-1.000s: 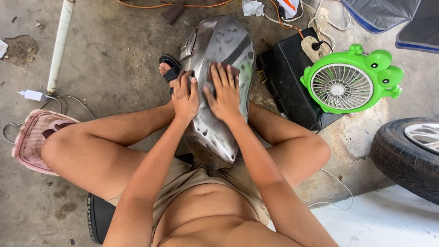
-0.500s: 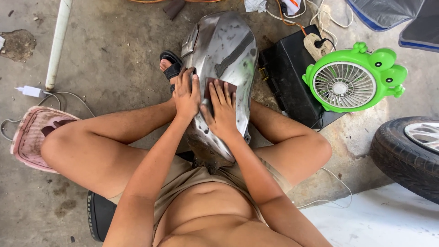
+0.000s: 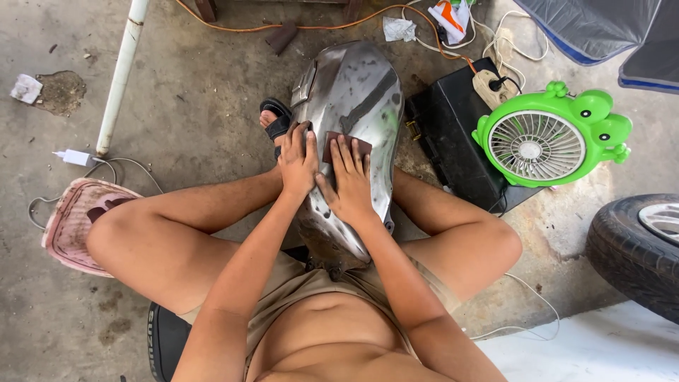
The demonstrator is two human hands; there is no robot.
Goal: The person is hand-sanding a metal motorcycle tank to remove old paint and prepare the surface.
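A bare grey metal fuel tank (image 3: pixel 357 92) lies lengthwise between my knees on the concrete floor. My right hand (image 3: pixel 346 185) presses flat on a brown piece of sandpaper (image 3: pixel 348 143) against the tank's top. My left hand (image 3: pixel 298 164) rests on the tank's left edge, fingers together, right beside the other hand. My foot in a black sandal (image 3: pixel 275 120) sits just left of the tank.
A green frog-shaped fan (image 3: pixel 544 138) stands on a black case (image 3: pixel 453 141) to the right. A tyre (image 3: pixel 636 247) lies at far right. A white pipe (image 3: pixel 122 74), a pink object (image 3: pixel 74 223) and cables lie to the left.
My right hand slid down the tank toward me and then up again, so the brown sandpaper shows beyond its fingertips. The left hand stayed on the tank's left edge.
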